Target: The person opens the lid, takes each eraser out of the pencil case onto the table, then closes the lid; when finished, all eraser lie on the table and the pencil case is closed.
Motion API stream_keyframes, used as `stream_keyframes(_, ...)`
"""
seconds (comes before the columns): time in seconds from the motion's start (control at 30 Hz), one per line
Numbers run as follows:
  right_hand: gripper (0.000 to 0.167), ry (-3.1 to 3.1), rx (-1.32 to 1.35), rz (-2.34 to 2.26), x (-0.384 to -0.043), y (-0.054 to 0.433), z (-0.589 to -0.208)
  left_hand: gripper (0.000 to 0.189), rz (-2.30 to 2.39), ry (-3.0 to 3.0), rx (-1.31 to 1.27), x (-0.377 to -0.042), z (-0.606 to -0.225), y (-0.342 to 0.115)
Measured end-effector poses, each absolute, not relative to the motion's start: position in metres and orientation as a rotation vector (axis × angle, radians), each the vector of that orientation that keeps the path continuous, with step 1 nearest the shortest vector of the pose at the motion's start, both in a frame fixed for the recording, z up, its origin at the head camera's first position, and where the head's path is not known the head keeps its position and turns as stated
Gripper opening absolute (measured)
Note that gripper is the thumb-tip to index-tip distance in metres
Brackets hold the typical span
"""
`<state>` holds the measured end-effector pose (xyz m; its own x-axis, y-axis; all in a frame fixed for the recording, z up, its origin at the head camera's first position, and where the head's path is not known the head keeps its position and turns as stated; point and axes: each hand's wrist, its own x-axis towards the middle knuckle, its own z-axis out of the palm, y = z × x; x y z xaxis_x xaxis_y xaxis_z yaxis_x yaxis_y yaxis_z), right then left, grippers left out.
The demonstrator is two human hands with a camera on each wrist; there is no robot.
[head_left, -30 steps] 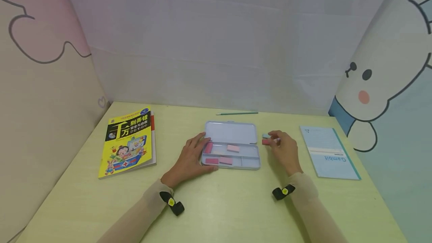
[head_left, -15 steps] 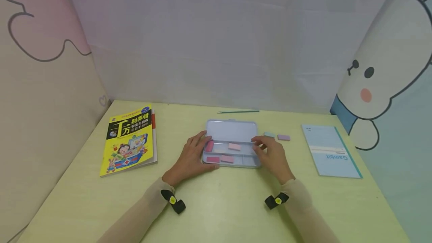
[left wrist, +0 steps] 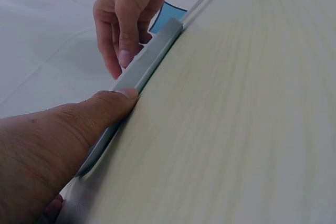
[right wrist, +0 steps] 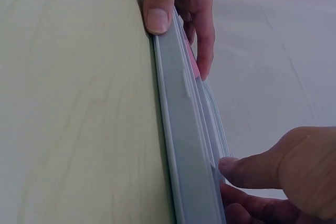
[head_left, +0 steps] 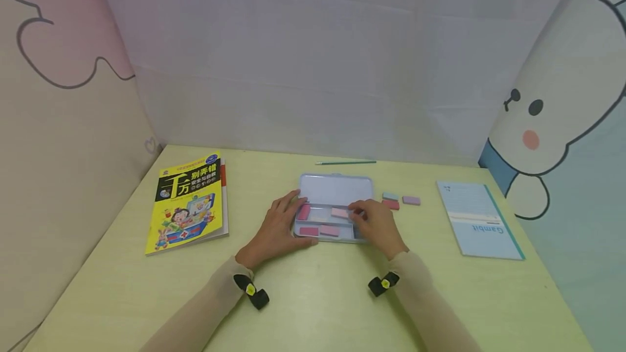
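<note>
An opened pale pencil box (head_left: 359, 231) lies mid-table, its lid (head_left: 336, 189) laid back. Several pink erasers sit in its compartments, among them a light pink eraser (head_left: 339, 212) and a dark pink eraser (head_left: 304, 212). My left hand (head_left: 276, 231) grips the box's left end, thumb along the front wall (left wrist: 97, 114) and fingers round the side. Over the right part of the box, my right hand (head_left: 379, 225) has thumb and fingers bent together, tips beside the light pink eraser. I cannot tell whether they pinch anything. In the right wrist view its thumb (right wrist: 252, 170) meets the box's edge.
Right of the box lie a blue-green eraser (head_left: 390, 196), a red eraser (head_left: 391, 205) and a purple eraser (head_left: 411, 200). A green pencil (head_left: 345, 163) lies behind the lid. Yellow books (head_left: 188, 205) are at left, a light blue notebook (head_left: 479, 219) at right.
My right hand has left the loose erasers beside the box and moved left over its right compartments. The purple and red erasers now lie uncovered on the table. My left hand has stayed put.
</note>
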<state>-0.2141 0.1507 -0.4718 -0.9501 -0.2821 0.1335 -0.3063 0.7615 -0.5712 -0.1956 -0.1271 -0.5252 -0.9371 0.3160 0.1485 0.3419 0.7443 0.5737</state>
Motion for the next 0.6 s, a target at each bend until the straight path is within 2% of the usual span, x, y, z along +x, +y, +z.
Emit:
stream_keyframes(0.5, 0.021, -3.021, 0.322, 0.879, -0.219, 0.136, -0.471, 0.102, -0.962, -2.914, -0.537, -0.196, -0.526, -0.127)
stream_keyframes(0.6, 0.017, -3.012, 0.34, 0.843, -0.219, 0.135, -0.471, 0.103, -0.966, -2.92, -0.537, -0.196, -0.526, -0.127)
